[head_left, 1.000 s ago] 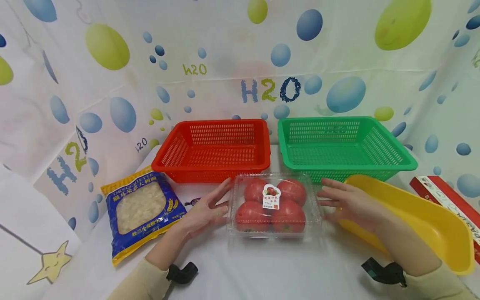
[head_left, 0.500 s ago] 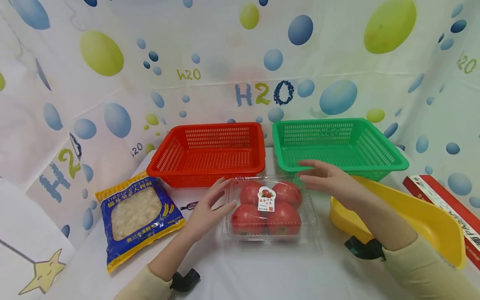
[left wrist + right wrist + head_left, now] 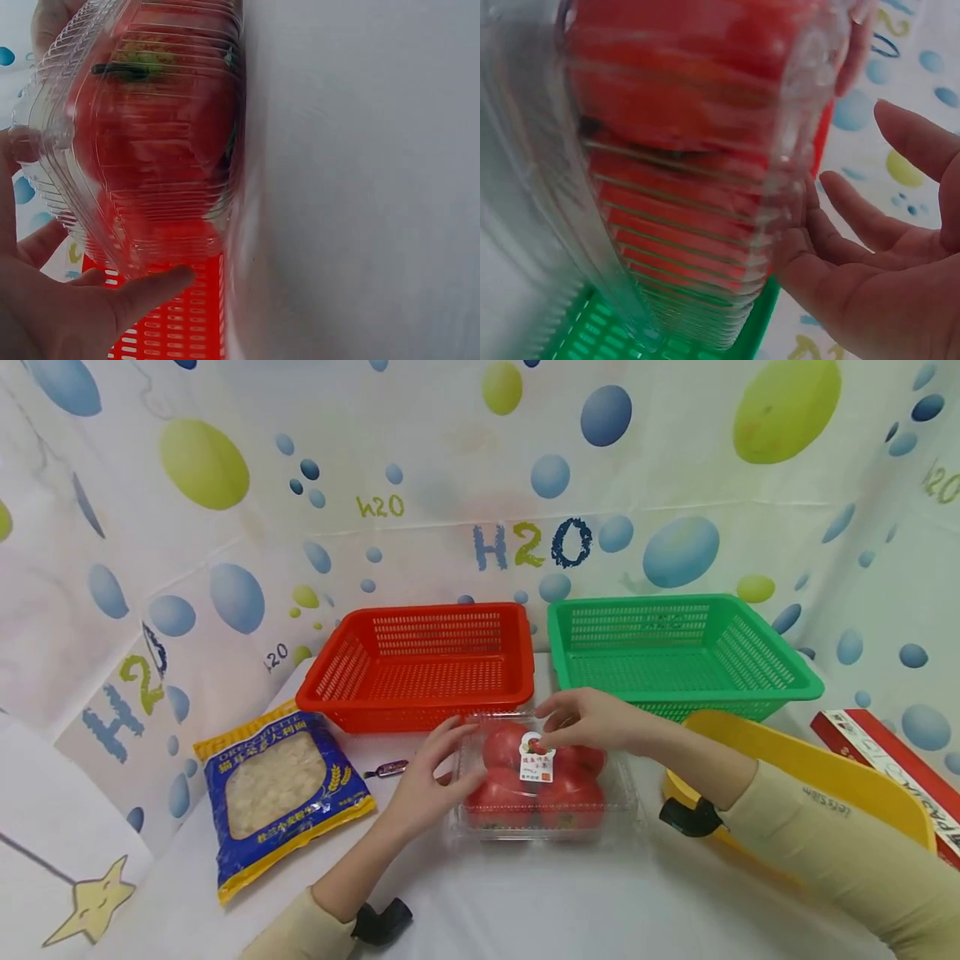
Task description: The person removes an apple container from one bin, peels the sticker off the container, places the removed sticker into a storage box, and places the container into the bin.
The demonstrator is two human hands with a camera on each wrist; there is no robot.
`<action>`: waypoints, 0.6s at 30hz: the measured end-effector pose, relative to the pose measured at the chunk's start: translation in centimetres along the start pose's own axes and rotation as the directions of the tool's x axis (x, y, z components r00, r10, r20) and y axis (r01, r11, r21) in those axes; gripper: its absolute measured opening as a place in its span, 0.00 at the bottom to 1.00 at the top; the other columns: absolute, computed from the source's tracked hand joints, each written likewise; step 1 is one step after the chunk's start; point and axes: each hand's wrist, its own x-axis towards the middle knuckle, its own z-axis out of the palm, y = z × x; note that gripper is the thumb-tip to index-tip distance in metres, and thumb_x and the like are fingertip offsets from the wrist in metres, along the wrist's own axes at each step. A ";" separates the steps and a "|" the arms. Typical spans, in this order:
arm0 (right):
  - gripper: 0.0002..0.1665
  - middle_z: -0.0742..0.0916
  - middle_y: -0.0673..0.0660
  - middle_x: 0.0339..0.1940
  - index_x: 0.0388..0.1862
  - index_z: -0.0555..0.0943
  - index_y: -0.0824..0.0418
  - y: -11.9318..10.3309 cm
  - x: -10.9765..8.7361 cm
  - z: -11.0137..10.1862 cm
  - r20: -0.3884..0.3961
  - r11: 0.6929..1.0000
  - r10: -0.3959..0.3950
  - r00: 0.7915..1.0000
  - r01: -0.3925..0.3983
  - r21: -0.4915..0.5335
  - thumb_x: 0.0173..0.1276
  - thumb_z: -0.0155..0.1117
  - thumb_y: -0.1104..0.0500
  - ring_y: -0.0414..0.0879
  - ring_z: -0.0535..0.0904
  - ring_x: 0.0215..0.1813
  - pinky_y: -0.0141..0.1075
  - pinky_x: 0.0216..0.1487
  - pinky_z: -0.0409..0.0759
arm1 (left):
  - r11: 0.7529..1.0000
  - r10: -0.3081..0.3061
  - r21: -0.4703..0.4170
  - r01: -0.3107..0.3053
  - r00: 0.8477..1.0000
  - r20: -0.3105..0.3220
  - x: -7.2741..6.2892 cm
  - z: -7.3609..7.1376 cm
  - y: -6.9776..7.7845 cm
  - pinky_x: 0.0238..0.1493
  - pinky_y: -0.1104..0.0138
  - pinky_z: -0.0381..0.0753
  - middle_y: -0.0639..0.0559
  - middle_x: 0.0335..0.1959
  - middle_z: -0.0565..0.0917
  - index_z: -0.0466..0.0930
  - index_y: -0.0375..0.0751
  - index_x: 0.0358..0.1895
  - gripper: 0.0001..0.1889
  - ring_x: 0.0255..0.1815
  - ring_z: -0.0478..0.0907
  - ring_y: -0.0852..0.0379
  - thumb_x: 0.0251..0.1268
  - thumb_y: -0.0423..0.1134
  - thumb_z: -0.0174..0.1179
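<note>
Right hand (image 3: 592, 718) had moved left, over the tomato box (image 3: 540, 785); left hand (image 3: 426, 783) was at its left, both loosely relaxed.

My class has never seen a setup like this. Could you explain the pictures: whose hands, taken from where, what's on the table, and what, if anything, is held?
There is no machine, just a person's bare left hand and right hand. The wide pictures are taken from the head, looking forward and down; the close-ups, from each wrist. On the white surface are a red plastic basket, a green plastic basket, a yellow plastic tray, a blue-and-yellow pasta bag, a long red-and-white box and a small purple wrapped sweet. Between the hands sits a clear plastic box containing four red tomatoes. The left hand is at its left edge, the right over its lid; neither plainly grips it.
</note>
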 end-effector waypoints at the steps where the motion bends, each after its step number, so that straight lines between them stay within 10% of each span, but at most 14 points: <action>1: 0.34 0.85 0.57 0.52 0.67 0.76 0.63 -0.1 0.1 0.2 0.001 1.000 0.002 1.000 -0.002 -0.026 0.65 0.73 0.52 0.55 0.78 0.56 0.44 0.49 0.85 | 1.000 0.002 -0.003 -0.002 1.000 -0.001 0.0 0.1 -0.1 0.59 0.44 0.77 0.52 0.79 0.60 0.74 0.58 0.70 0.30 0.75 0.62 0.40 0.64 0.46 0.70; 18: 0.24 0.85 0.52 0.40 0.59 0.83 0.61 -0.3 0.9 2.0 -0.068 0.981 -0.053 0.996 0.040 -0.190 0.64 0.75 0.59 0.50 0.77 0.46 0.39 0.43 0.84 | 0.999 -0.030 -0.038 0.030 1.000 -0.001 -0.1 0.3 0.0 0.60 0.45 0.77 0.52 0.79 0.58 0.78 0.53 0.66 0.26 0.72 0.67 0.37 0.63 0.44 0.70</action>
